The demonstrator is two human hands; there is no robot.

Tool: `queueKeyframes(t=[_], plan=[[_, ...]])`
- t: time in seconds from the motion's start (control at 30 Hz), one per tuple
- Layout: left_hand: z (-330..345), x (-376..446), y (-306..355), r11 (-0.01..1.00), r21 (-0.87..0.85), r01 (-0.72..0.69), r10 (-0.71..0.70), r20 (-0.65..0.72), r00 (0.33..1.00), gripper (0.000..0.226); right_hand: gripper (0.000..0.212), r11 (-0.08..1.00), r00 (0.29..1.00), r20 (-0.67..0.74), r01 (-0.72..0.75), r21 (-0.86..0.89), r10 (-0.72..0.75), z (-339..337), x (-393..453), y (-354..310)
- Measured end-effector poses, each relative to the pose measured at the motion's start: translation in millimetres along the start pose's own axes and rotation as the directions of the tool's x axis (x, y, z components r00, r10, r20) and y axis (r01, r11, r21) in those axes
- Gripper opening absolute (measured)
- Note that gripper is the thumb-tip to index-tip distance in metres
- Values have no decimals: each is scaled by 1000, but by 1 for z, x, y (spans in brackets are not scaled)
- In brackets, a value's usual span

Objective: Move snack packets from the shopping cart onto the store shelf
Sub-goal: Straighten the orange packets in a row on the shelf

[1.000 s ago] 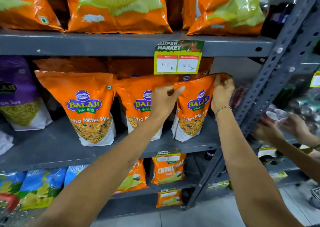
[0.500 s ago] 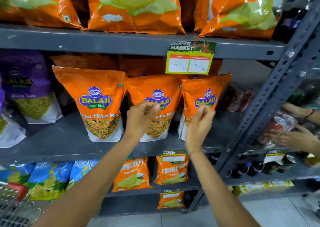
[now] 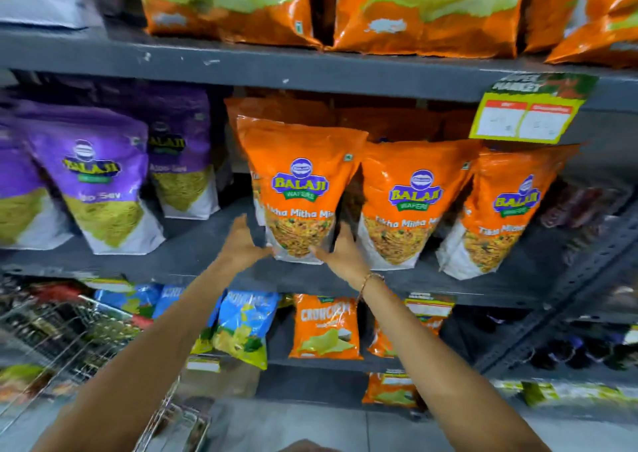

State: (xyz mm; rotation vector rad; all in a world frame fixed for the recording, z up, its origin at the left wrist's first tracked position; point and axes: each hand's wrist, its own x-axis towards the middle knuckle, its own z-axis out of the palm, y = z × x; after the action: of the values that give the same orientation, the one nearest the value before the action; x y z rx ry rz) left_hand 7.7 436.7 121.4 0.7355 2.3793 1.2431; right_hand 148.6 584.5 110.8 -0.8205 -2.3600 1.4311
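Your arms reach up and forward to the orange snack packet (image 3: pixel 299 182) standing on the middle shelf (image 3: pixel 193 256). Your left hand (image 3: pixel 241 241) and right hand (image 3: pixel 340 252), fingers nearly straight, press flat against its lower sides.

The left hand (image 3: pixel 241 241) and right hand (image 3: pixel 340 254) are moved from the rightmost orange packet (image 3: pixel 504 210) to the lower corners of the leftmost orange packet (image 3: pixel 300 175)

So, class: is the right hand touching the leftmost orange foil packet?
Touching. Head view: the right hand lays its thumb across the leftmost orange foil packet.
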Motion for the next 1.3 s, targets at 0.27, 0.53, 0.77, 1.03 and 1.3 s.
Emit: queueKeyframes(t=[0.27, 0.53, 0.77, 1.03, 1.3], plan=[[-8, 17, -17, 995, -75, -69, 82, 187, 979, 89, 84, 990, 1000, 20, 17, 142, -20, 18, 12, -5], [-29, 20, -44, 995, -47, -90, 92, 57, 994, 67, 78, 989, 999, 22, 20, 147, -23, 51, 22, -14], [-33, 22, -56, 990, -124, -66, 78, 97, 992, 72, 88, 987, 999, 49, -11, 163, 3, 62, 19, -19], [26, -51, -36, 930, -295, -218, 134, -281, 950, 20, 38, 995, 838, -540, -96, -7, 78, 7, -49, 23], [125, -26, 65, 940, -183, -289, 333, 300, 894, 82, 64, 957, 894, -367, -182, 224, 256, -115, -50, 74]])
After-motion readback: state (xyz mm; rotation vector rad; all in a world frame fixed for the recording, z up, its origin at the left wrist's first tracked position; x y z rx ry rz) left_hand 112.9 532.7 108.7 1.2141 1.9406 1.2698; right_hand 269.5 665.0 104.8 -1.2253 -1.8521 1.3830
